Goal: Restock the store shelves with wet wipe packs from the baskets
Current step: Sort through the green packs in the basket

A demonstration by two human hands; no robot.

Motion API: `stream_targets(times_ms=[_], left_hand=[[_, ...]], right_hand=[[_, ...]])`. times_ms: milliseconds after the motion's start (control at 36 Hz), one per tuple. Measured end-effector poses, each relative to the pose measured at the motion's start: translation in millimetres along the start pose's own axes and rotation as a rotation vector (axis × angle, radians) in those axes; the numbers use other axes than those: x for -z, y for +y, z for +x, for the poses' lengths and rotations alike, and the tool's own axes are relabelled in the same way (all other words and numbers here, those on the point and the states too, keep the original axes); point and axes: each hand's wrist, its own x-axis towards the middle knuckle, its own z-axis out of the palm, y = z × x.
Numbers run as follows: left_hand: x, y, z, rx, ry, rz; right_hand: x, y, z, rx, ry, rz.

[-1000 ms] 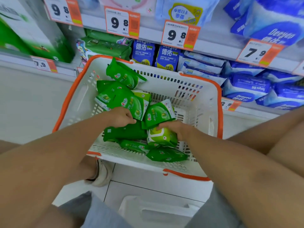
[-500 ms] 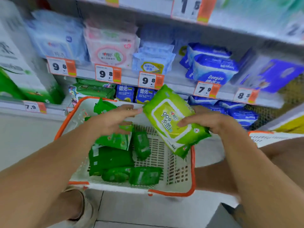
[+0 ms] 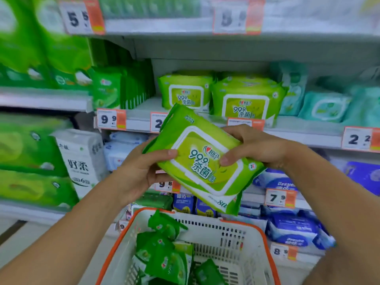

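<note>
Both hands, left hand (image 3: 141, 173) and right hand (image 3: 257, 147), pinch a lime-green wet wipe pack (image 3: 202, 159), tilted, above the white basket (image 3: 242, 233), apparently holding smaller green packs (image 3: 166, 256).

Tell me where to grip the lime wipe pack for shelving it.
Grip the lime pack by its two short ends, coming in from left and right, as the left hand and right hand do now. It is flat and soft with a raised lid in the middle, so end grips probably keep it from sagging and leave the far edge free to slide in beside the matching packs.
</note>
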Motion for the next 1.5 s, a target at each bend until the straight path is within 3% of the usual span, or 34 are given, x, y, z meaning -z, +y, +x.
stream_targets(times_ms=[250, 333, 472, 556, 583, 667, 722, 833, 1028, 1111, 1194, 1278, 1333, 1389, 1417, 1444, 1500], left_hand=[[22, 69, 63, -0.425, 0.2, -0.121], [42, 83, 95, -0.513, 0.269, 0.168], [63, 88, 153, -0.382, 0.318, 0.53], [59, 85, 176, -0.115, 0.413, 1.243], [55, 85, 180, -0.108, 0.376, 1.368], [52, 82, 185, -0.122, 0.175, 1.162], [57, 78, 188, -0.131, 0.093, 1.206], [59, 72, 190, -0.18, 0.095, 1.327], [35, 72, 182, -0.286, 0.013, 1.386], [32, 67, 179, -0.297, 0.085, 1.406], [30, 55, 176, -0.272, 0.259, 1.455], [32, 34, 165, -0.407, 0.427, 1.477], [29, 11, 141, -0.699, 0.507, 1.379], [27, -27, 104, -0.899, 0.585, 1.201], [30, -55, 86, -0.891, 0.602, 1.138], [33, -87, 69, -0.809, 0.601, 1.105], [48, -158, 34, -0.433, 0.528, 1.1]], right_hand=[[10, -76, 85, 0.508, 0.403, -0.541], [24, -96, 123, 0.547, 0.472, -0.797], [60, -106, 178, 0.392, 0.351, -0.998], [72, -99, 198, 0.217, 0.199, -1.098], [75, -96, 203, 0.186, 0.162, -1.116], [80, -92, 212, 0.104, 0.111, -1.175], [81, -87, 213, 0.057, 0.086, -1.273], [73, -79, 202, -0.064, 0.051, -1.202], [68, -72, 194, -0.168, 0.176, -1.203], [66, -69, 191, -0.17, 0.241, -1.258], [61, -65, 187, -0.139, 0.326, -1.335], [38, -51, 172, 0.059, 0.584, -1.379], [6, -29, 153, 0.382, 0.851, -1.235], [-40, 8, 126, 0.768, 1.023, -0.902], [-66, 32, 110, 0.848, 1.039, -0.762], [-91, 60, 96, 0.815, 0.999, -0.666], [-140, 133, 74, 0.516, 0.832, -0.492]])
